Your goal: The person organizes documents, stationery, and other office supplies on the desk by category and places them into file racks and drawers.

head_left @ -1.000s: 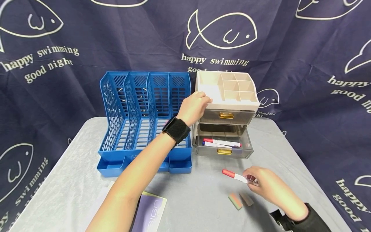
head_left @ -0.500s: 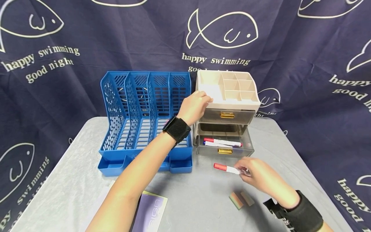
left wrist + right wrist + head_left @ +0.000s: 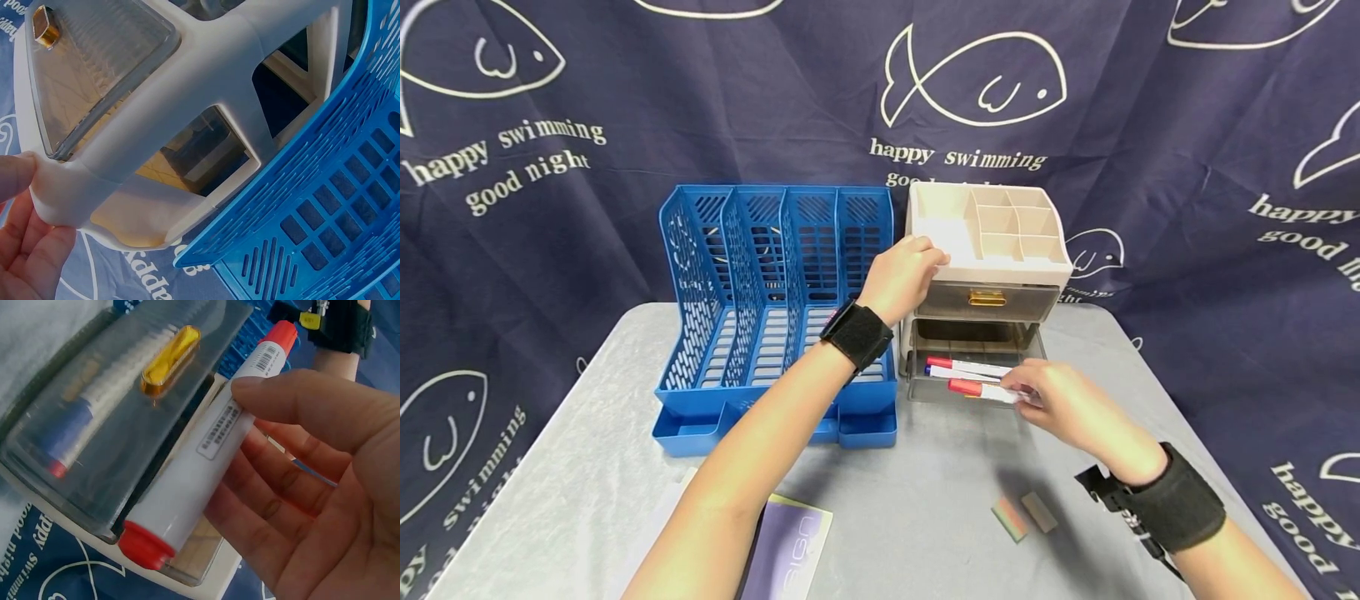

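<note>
Holding red-and-white marker (image 3: 215,434) between thumb and curled fingers (image 3: 270,503) of right hand (image 3: 1071,408), at front of pulled-out lower drawer (image 3: 928,392) of organizer (image 3: 1000,271); cannot tell whether over rim. Noted two markers (image 3: 973,367) lying inside drawer. Gripping organizer's upper front corner narrowly between thumb and fingers of left hand (image 3: 901,279). Noted also two small blocks (image 3: 1010,519) on counter (image 3: 917,508), blue rack (image 3: 711,403) beside organizer.
</note>
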{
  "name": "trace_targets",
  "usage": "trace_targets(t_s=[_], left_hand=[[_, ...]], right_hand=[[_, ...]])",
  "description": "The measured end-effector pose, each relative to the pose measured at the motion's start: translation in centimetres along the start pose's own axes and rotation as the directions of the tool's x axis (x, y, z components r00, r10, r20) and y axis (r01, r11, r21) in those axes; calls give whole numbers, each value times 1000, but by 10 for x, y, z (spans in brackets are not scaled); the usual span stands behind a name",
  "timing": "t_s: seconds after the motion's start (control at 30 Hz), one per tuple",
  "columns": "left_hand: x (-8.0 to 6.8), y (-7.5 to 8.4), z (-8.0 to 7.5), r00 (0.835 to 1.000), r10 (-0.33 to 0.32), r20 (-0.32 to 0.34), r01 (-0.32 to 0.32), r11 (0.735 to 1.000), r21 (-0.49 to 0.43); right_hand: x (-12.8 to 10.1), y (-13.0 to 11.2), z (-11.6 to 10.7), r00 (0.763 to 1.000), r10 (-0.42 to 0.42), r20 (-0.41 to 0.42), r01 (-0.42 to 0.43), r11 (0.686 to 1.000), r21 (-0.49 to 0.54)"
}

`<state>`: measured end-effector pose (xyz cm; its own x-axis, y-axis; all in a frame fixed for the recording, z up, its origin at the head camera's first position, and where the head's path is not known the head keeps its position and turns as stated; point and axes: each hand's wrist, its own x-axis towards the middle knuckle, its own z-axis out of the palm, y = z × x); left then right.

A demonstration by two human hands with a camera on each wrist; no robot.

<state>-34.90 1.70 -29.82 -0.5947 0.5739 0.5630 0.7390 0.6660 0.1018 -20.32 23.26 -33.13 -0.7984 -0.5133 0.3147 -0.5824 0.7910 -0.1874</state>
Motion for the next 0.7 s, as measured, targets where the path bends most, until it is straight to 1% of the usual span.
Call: trace_targets(t_s=[0.2,0.37,0.7], left_hand=[[0,0,1,1000,-3,1,3,1000,2],[0,-1,2,1000,-11,5,11,1000,2],[0,-1,1,1000,-3,-5,3,1000,7]], right_hand=[[16,7,-1,1000,8,1,-8,1000,19],[27,14,2,999,33,9,-34,999,40],[45,30,8,998,53,36,-54,998,31]])
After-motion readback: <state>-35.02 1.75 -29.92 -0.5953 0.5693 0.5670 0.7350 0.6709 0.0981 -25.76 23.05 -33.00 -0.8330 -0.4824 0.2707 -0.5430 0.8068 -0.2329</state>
